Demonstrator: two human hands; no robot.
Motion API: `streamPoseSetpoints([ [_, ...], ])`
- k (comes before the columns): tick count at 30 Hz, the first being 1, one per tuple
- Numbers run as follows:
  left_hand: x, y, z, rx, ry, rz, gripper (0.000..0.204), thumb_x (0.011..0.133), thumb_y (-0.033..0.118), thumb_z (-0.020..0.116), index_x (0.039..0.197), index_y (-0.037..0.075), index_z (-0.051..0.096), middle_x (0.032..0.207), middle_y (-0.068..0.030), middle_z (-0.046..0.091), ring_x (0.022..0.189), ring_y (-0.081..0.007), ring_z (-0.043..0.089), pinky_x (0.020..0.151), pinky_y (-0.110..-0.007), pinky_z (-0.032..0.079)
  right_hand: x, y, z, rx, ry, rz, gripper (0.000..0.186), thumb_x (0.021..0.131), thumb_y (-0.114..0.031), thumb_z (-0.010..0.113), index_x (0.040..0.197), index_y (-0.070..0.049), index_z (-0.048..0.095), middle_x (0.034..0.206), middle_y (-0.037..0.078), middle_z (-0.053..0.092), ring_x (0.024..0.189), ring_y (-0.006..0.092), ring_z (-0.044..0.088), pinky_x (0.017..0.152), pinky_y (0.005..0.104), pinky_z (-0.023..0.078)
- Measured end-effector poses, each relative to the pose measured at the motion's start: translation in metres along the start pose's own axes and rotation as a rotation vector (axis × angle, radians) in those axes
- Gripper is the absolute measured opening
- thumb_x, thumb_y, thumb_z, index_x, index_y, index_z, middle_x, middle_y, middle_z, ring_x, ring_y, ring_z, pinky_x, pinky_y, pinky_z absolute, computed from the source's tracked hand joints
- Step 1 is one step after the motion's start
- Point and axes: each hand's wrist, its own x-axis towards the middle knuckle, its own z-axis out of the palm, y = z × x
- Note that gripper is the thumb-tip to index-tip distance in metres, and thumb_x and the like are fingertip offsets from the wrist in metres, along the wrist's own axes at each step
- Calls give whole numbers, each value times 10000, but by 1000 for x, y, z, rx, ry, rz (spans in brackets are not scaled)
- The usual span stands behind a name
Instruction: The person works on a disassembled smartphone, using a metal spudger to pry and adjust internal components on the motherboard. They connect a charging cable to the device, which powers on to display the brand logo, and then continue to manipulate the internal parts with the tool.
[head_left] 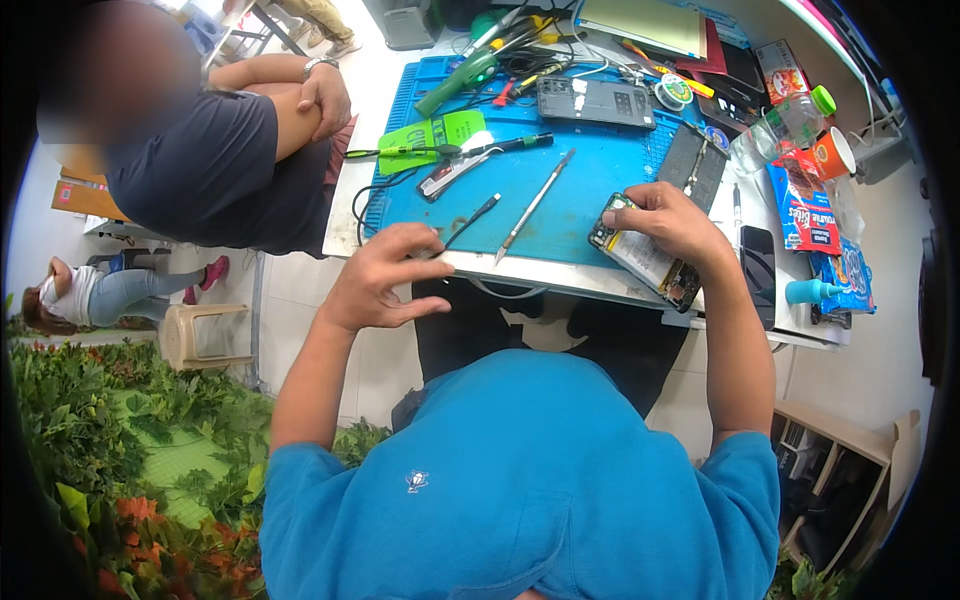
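Observation:
My left hand [385, 278] is above the front edge of the blue mat [570, 210], thumb and fingers apart; a short black cable [470, 218] runs behind its fingertips, and whether they touch is unclear. My right hand [665, 225] grips an opened phone [640, 262], its battery and inner parts exposed, tilted at the mat's front right. Between my hands lies a silver pen-like tool [530, 215]. Behind the phone is a dark grey panel with small parts [690, 175].
Tools [450, 90], another phone [595, 105] and a green card [430, 135] crowd the mat. A bottle [780, 130], cup [832, 155], snack packets [800, 205] and black phone [757, 275] line the right. A person [220, 175] sits at left; another [120, 290] is farther back.

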Motion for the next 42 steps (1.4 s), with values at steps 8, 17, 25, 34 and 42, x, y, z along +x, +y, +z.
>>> streamPoseSetpoints([
  [8, 7, 8, 0, -19, 69, -205, 373, 834, -19, 819, 1192, 85, 808, 948, -112, 683, 818, -268, 671, 704, -396, 536, 7, -4, -3, -81, -141, -51, 515, 873, -512, 781, 1012, -17, 809, 818, 110, 750, 688, 159, 662, 649, 340, 516],
  [17, 117, 42, 44, -90, -40, -155, 116, 949, 51, 766, 1061, 41, 796, 960, -109, 720, 851, -264, 703, 756, -363, 554, 7, 2, -6, -159, -200, -182, 542, 920, -546, 731, 899, -4, 726, 757, 88, 644, 708, 168, 564, 655, 367, 453],
  [25, 133, 34, 69, -374, 68, -137, 136, 897, -1, 806, 1031, 23, 801, 977, -104, 764, 876, -225, 736, 776, -338, 579, 4, 6, -7, 14, -232, -194, 410, 973, -423, 761, 905, -22, 713, 741, 0, 627, 700, 83, 519, 646, 317, 422],
  [34, 136, 39, 64, -258, -23, -218, 114, 934, 68, 803, 1037, 19, 794, 929, -111, 753, 818, -224, 708, 741, -340, 548, 5, 10, -8, 56, -242, -183, 397, 971, -419, 771, 900, -31, 724, 738, -11, 641, 685, 67, 532, 630, 297, 422],
  [42, 136, 39, 68, -264, -33, -167, 118, 940, 78, 798, 1043, 22, 789, 917, -112, 742, 821, -237, 709, 739, -353, 546, 2, 8, -7, 43, -223, -216, 412, 964, -413, 774, 839, -30, 690, 702, -12, 591, 669, 70, 489, 611, 307, 390],
])
